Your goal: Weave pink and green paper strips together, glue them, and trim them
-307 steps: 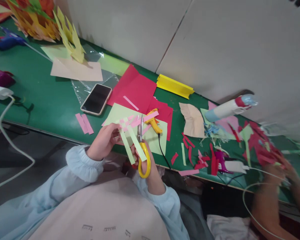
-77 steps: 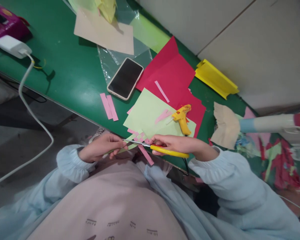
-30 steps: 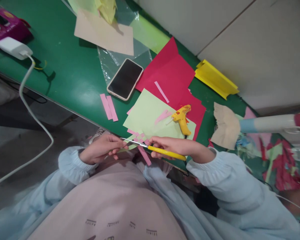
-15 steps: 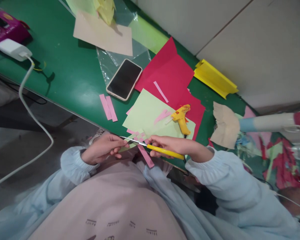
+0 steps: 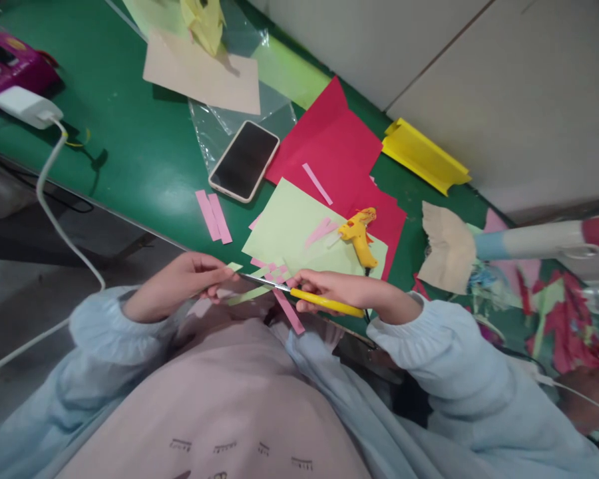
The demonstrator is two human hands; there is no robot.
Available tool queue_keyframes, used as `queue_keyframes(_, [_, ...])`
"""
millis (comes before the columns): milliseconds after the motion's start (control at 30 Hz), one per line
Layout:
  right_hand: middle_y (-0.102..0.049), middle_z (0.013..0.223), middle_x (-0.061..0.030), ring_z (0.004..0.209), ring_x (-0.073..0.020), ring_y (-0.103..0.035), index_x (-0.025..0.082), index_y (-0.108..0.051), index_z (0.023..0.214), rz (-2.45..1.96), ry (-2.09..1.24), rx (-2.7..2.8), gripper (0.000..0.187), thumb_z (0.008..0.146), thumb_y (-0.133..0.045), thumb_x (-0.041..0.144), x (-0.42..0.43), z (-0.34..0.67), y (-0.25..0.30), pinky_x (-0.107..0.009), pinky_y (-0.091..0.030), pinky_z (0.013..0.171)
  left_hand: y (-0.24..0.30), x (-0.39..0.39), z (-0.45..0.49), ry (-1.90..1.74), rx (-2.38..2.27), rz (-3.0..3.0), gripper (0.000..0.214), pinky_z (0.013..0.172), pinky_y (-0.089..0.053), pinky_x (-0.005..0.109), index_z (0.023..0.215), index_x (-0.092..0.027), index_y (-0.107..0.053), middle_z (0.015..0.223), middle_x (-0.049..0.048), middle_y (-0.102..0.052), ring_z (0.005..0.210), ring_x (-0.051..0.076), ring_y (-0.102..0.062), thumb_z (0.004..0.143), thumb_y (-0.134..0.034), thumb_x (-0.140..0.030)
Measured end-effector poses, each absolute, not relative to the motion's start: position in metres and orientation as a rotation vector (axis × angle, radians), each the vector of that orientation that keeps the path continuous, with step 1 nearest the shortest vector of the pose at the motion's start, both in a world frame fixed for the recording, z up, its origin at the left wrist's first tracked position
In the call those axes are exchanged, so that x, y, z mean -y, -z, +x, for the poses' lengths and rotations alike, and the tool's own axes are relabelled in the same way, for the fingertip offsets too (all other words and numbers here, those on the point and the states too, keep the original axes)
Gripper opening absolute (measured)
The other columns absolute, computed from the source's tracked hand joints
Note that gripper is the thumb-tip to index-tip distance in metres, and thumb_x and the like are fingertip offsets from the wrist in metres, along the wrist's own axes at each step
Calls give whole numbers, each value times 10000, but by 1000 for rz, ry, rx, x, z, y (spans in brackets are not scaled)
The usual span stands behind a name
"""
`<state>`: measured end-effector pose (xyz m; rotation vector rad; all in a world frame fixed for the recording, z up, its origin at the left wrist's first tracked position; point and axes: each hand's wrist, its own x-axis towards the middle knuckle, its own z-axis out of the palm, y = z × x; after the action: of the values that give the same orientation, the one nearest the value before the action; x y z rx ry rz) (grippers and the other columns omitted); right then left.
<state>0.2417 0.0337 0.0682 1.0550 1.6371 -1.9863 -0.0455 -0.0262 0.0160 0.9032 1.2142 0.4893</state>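
Between finger and thumb, my left hand pinches a short light green paper piece, just left of the scissor tips. My right hand is closed around yellow-handled scissors, whose blades point left. Beneath the blades lies a woven piece of pink and green paper strips at the table edge. One long pink strip of it hangs toward my lap, and a green strip sticks out to the left. Whether my right fingers also touch the weave is hidden.
A yellow glue gun rests on a light green sheet over red paper. Nearby are a phone, two pink strips and a yellow folded holder. A white cable hangs at left.
My left hand has moved left, away from the woven strips, with a short green paper piece now separate in its fingers. My right hand and the scissors stay nearly in place.
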Motion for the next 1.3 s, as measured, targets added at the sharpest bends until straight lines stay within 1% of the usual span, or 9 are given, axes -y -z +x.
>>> queue_keyframes(100, [-651, 947, -24, 864, -146, -607, 182, -481, 1157, 1061, 2018, -1620, 388, 887, -593, 437, -34, 240, -71, -283, -444, 778, -30, 2, -51, -491, -1313, 1324, 413, 518, -385, 212, 838, -150, -710, 607, 19, -608, 566, 119, -529, 829, -589, -544])
queue_keyframes(300, [-649, 963, -38, 892, -165, -603, 159, -489, 1116, 1081, 1939, -1690, 472, 819, -648, 490, -34, 239, -69, -296, -439, 806, -41, -55, -23, -309, -1388, 2227, 338, 681, -416, 268, 929, -149, -703, 766, 55, -658, 730, 179, -585, 918, -429, -346])
queue_keyframes(433, [-657, 954, -39, 902, -174, -612, 155, -483, 1131, 1079, 1955, -1724, 527, 796, -665, 519, -34, 242, -60, -297, -453, 793, -41, -68, -6, -429, -1355, 2583, 376, 908, -423, 412, 1217, -128, -628, 1096, 136, -642, 1067, 282, -551, 901, -456, -239])
queue_keyframes(500, [-664, 973, -40, 908, -173, -610, 158, -503, 1111, 1077, 1901, -1792, 491, 802, -666, 504, -34, 243, -57, -291, -457, 786, -43, -70, -1, -434, -1229, 2680, 382, 941, -401, 430, 1248, -166, -617, 1175, 131, -609, 1110, 280, -520, 895, -476, -209])
queue_keyframes(633, [-683, 1016, -56, 959, -189, -622, 155, -525, 1072, 1070, 1863, -1859, 400, 823, -656, 440, -35, 242, -56, -289, -461, 805, -45, -74, 10, -158, -727, 2701, 272, 906, -385, 346, 1113, -231, -692, 1059, 79, -632, 1025, 227, -523, 867, -577, -253])
queue_keyframes(800, [-699, 1048, -67, 917, -199, -644, 164, -529, 1063, 1112, 1816, -1866, 433, 785, -693, 452, -35, 238, -63, -289, -472, 773, -40, -76, 23, -75, -567, 2697, 217, 857, -365, 314, 986, -226, -706, 1022, 71, -639, 1005, 225, -515, 787, -707, -312])
queue_keyframes(967, [-733, 949, -36, 815, -172, -662, 196, -473, 1102, 1038, 1807, -1807, 357, 854, -604, 418, -23, 242, -89, -260, -458, 702, -39, -72, 26, -82, -498, 2750, 108, 797, -363, 300, 875, -209, -688, 911, 60, -644, 945, 212, -536, 813, -682, -297])
queue_keyframes(1067, [-741, 976, -51, 809, -191, -670, 218, -473, 1107, 1164, 1624, -1798, 385, 823, -629, 425, -7, 251, -106, -259, -439, 658, -41, -71, 28, -58, -469, 2783, 73, 775, -367, 295, 831, -200, -671, 887, 63, -645, 921, 212, -543, 811, -684, -269])
queue_keyframes(1300, [-755, 963, -7, 882, -196, -655, 254, -442, 1156, 1284, 1728, -1710, 342, 871, -567, 395, 31, 276, -123, -267, -428, 730, -47, -70, 35, 54, -467, 2745, 72, 775, -385, 285, 837, -170, -651, 883, 75, -657, 915, 219, -556, 768, -652, -146])
